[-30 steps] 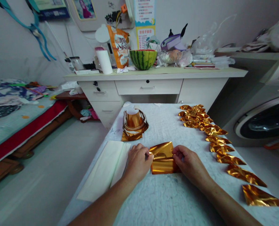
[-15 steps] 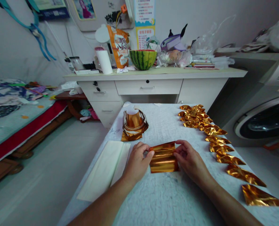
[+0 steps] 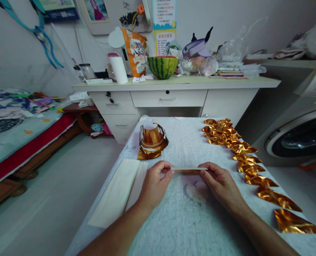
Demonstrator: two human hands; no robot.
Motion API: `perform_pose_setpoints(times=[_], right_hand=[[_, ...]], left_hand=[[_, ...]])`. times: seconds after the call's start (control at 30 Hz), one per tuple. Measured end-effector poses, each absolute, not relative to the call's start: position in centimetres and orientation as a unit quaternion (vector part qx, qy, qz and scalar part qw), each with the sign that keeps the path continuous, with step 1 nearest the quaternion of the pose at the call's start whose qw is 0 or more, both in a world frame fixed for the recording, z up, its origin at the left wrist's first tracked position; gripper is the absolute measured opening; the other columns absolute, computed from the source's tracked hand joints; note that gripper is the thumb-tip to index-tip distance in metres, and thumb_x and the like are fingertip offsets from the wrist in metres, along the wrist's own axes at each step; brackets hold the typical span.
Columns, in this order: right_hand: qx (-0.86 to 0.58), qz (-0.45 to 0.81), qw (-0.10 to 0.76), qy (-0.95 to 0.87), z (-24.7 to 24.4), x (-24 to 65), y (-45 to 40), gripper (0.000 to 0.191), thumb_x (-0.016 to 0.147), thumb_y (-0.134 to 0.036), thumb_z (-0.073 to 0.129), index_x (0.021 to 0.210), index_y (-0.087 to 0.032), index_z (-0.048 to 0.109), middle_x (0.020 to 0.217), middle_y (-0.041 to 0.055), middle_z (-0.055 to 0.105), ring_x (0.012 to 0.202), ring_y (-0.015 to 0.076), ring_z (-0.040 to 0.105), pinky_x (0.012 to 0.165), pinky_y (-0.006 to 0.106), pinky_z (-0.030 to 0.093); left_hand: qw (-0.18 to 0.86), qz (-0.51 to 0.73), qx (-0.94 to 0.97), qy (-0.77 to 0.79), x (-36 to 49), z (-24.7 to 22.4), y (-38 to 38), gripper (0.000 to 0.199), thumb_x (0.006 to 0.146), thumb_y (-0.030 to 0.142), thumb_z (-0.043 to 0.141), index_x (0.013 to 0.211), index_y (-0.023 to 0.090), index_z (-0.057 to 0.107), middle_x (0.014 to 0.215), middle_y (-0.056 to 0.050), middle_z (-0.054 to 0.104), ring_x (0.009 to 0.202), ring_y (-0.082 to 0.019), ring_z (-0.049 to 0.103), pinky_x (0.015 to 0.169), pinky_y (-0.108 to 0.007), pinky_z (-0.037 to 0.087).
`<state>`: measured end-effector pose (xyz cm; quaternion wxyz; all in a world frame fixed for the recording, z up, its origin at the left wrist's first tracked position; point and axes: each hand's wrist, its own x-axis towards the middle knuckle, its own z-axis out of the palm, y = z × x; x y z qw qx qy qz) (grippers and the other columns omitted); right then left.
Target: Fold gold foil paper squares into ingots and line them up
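My left hand [image 3: 157,181] and my right hand [image 3: 221,182] pinch the two ends of a sheet of gold foil paper [image 3: 188,169] between thumb and fingers. The sheet is seen almost edge-on, as a narrow pale strip with a little gold-brown beneath. Beyond my left hand stands a curled stack of gold foil sheets [image 3: 151,138] with pale backs. White paper sheets [image 3: 115,195] lie flat left of my left hand. Along the right side of the cloth-covered table [image 3: 179,227] runs a row of folded gold foil pieces [image 3: 279,197], the nearest one lying beyond my right forearm.
Behind the table is a white desk [image 3: 171,97] bearing a half watermelon [image 3: 162,67], an orange snack pouch [image 3: 135,53], a paper roll [image 3: 117,70] and plastic bags. A washing machine [image 3: 293,117] stands at the right. At the left is a bed [image 3: 27,142] with clothes.
The foil sheet has turned from showing its broad shiny gold face to lying nearly edge-on between my hands. My right hand has shifted slightly right. The foil stack and folded pieces stay put.
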<state>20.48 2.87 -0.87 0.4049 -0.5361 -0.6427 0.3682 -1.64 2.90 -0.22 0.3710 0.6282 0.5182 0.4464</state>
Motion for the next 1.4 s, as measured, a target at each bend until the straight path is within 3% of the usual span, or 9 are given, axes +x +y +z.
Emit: perform_pose_setpoints(times=[0.1, 0.23, 0.43, 0.93, 1.17, 1.4], right_hand=[[-0.554, 0.353, 0.377, -0.653, -0.8, 20.5, 2.9, 0.029, 0.091, -0.044, 0.049, 0.079, -0.02, 0.062, 0.07, 0.0012, 0.061, 0.067, 0.0175, 0.056, 0.061, 0.028, 0.042], [-0.579, 0.299, 0.307, -0.693, -1.4, 20.4, 3.2, 0.022, 0.088, -0.035, 0.051, 0.076, -0.02, 0.062, 0.074, 0.0028, 0.063, 0.068, 0.0188, 0.058, 0.063, 0.031, 0.043], [-0.566, 0.187, 0.247, -0.764, -2.2, 20.2, 3.2, 0.013, 0.082, -0.022, 0.057, 0.07, -0.02, 0.061, 0.086, 0.0057, 0.062, 0.085, 0.0227, 0.057, 0.079, 0.036, 0.044], [-0.589, 0.146, 0.22, -0.764, -2.2, 20.2, 3.1, 0.007, 0.079, -0.025, 0.064, 0.081, -0.02, 0.061, 0.088, 0.0057, 0.059, 0.085, 0.0236, 0.054, 0.078, 0.036, 0.042], [-0.598, 0.119, 0.175, -0.773, -1.9, 20.6, 2.8, 0.012, 0.081, -0.03, 0.063, 0.083, -0.019, 0.059, 0.089, 0.0077, 0.057, 0.084, 0.0253, 0.051, 0.077, 0.038, 0.04], [-0.594, 0.122, 0.157, -0.78, -1.3, 20.1, 2.4, 0.011, 0.077, -0.029, 0.067, 0.08, -0.02, 0.06, 0.089, 0.007, 0.057, 0.083, 0.0248, 0.051, 0.076, 0.037, 0.039]], left_hand=[[0.383, 0.429, 0.625, 0.528, -1.6, -0.3, 3.0, 0.014, 0.086, 0.03, 0.056, 0.08, 0.018, 0.06, 0.076, 0.0, 0.062, 0.074, -0.016, 0.057, 0.069, -0.024, 0.042], [0.411, 0.351, 0.637, 0.549, -1.6, -1.1, 3.0, 0.01, 0.084, 0.026, 0.055, 0.081, 0.018, 0.06, 0.072, 0.002, 0.061, 0.067, -0.014, 0.057, 0.061, -0.023, 0.039], [0.28, 0.25, 0.716, 0.588, -1.6, -1.2, 2.8, 0.006, 0.08, 0.019, 0.057, 0.074, 0.019, 0.06, 0.071, 0.002, 0.061, 0.067, -0.015, 0.055, 0.06, -0.024, 0.032], [0.272, 0.227, 0.728, 0.587, -1.7, -1.0, 2.6, 0.004, 0.082, 0.019, 0.056, 0.084, 0.021, 0.06, 0.074, 0.002, 0.061, 0.069, -0.015, 0.055, 0.061, -0.024, 0.032], [0.24, 0.233, 0.746, 0.576, -1.8, -1.1, 2.5, 0.009, 0.08, 0.015, 0.056, 0.086, 0.021, 0.058, 0.088, 0.0, 0.059, 0.084, -0.018, 0.057, 0.074, -0.027, 0.04], [0.277, 0.213, 0.755, 0.555, -1.9, -0.7, 2.2, 0.026, 0.079, 0.016, 0.057, 0.104, 0.024, 0.058, 0.104, -0.001, 0.056, 0.093, -0.018, 0.057, 0.078, -0.028, 0.043]])
